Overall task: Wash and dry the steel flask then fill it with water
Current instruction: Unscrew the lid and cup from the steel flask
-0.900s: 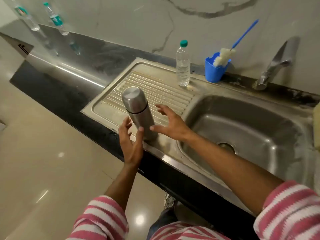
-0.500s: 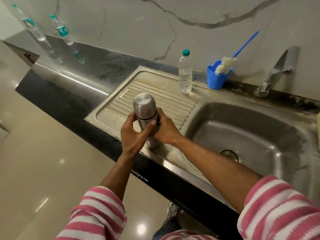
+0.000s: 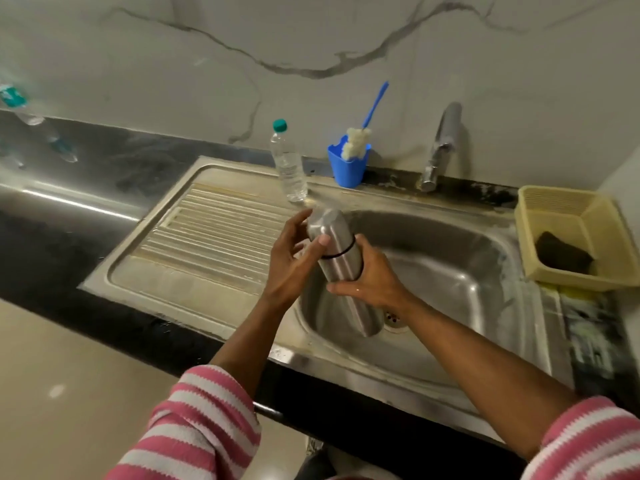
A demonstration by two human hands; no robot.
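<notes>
The steel flask is held tilted above the sink basin, cap end up and toward the ribbed draining board, base down near the drain. The right hand wraps its fingers round the body just below the dark seam, and the left hand curls its fingers and thumb round the cap above that seam. The cap is on, so the step in hand looks like unscrewing it before any washing.

To do it well, the right hand should grip the body firmly and keep it fixed while only the left hand twists; turning both at once wastes the effort. Smooth steel slips easily, all the more if wet, so the grip on the cap should sit full round it, not just at the fingertips. Holding the flask over the basin is sensible, since a dropped cap or flask lands in the sink rather than on the floor. Once free, the cap wants a steady resting spot, and the draining board is close. The tap is not running. The bottle brush in the blue cup and the dark scrubber in the yellow basket are both within reach for the wash
</notes>
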